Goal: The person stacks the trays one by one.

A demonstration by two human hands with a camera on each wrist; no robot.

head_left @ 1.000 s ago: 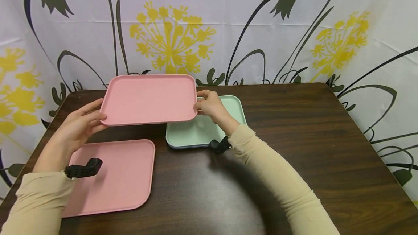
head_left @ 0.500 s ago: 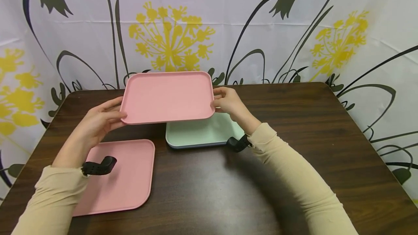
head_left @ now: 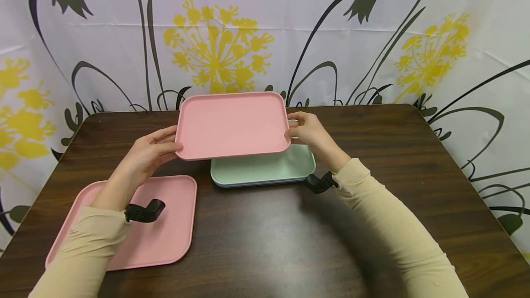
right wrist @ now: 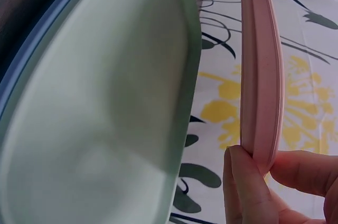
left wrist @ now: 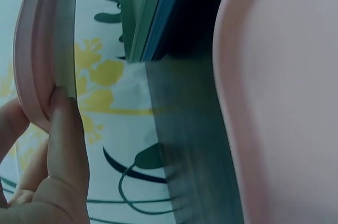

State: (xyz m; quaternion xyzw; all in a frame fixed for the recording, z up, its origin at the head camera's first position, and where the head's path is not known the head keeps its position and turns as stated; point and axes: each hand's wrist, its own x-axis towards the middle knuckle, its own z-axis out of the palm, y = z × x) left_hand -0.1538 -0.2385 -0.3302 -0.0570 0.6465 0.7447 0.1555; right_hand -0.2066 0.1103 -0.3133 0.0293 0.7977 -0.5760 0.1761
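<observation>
A pink tray is held up by its two short sides, tilted with its inner face toward me. My left hand pinches its left edge between thumb and fingers. At the opposite edge my right hand grips it the same way; in the right wrist view the thumb and fingers close on the rim. Under the raised tray lies a mint green tray, partly covered by it in the head view. A blue rim shows just beneath the green one, so trays are stacked there.
A larger pink tray lies flat on the left of the dark wooden table, partly under my left forearm. A white flowered curtain hangs behind the table's back edge.
Both hands have carried the pink tray to the right, from above the table's left side to over the green tray. The larger pink tray and the stack stay put.
</observation>
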